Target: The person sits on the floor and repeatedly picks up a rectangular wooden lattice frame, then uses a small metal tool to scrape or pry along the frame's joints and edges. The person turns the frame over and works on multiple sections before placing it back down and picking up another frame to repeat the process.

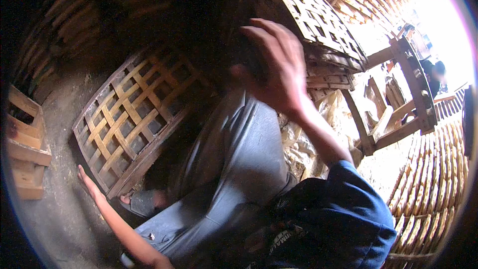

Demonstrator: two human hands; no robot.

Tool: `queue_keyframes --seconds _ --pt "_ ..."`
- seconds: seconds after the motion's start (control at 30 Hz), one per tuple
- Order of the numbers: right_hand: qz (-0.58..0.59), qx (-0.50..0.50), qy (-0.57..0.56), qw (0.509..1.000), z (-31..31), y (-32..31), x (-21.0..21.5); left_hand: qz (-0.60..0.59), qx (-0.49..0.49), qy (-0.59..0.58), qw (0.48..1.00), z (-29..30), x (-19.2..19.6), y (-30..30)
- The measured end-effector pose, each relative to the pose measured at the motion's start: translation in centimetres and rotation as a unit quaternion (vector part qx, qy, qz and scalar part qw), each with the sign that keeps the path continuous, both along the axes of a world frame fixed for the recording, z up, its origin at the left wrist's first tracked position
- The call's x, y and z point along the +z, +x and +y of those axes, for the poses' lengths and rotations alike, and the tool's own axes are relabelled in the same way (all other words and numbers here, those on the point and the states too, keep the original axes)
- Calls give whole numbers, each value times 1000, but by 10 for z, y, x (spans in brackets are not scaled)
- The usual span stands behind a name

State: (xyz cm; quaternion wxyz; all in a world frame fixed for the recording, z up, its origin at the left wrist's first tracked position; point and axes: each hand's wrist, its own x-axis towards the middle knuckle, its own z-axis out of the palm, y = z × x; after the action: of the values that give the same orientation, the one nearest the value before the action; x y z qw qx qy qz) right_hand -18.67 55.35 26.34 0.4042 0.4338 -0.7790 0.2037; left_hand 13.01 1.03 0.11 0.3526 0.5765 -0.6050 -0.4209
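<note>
A woven lattice panel (130, 100) of pale strips in a wooden frame leans at a slant left of my legs. My left hand (89, 183) is beside its lower left corner, fingers stretched out and holding nothing; whether it touches the frame is unclear. My right hand (281, 65) is raised in front of me, somewhat blurred. Its fingers curve away from the thumb around a very dark patch, and I cannot make out whether something dark is in them. Beyond it lies a stack of similar lattice panels (318, 12).
A wooden crate-like piece (27, 149) stands at the far left. To the right are a wooden frame (416, 77), crumpled pale sheeting (303, 142) and a slatted wall (428, 169). A person (434, 74) is in the bright opening. My sandalled foot (142, 203) is close to the leaning panel.
</note>
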Motion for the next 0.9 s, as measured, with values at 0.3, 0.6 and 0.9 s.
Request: queue_keyframes --seconds 0.3,0.6,0.9 --pt "-86 -169 67 980 180 -70 31 49 0 -41 998 52 18 -69" --pt "-124 -240 48 962 163 -93 119 -15 20 -114 993 36 5 0" --pt "20 -321 94 942 189 -71 261 -28 -67 -121 990 43 2 -35"
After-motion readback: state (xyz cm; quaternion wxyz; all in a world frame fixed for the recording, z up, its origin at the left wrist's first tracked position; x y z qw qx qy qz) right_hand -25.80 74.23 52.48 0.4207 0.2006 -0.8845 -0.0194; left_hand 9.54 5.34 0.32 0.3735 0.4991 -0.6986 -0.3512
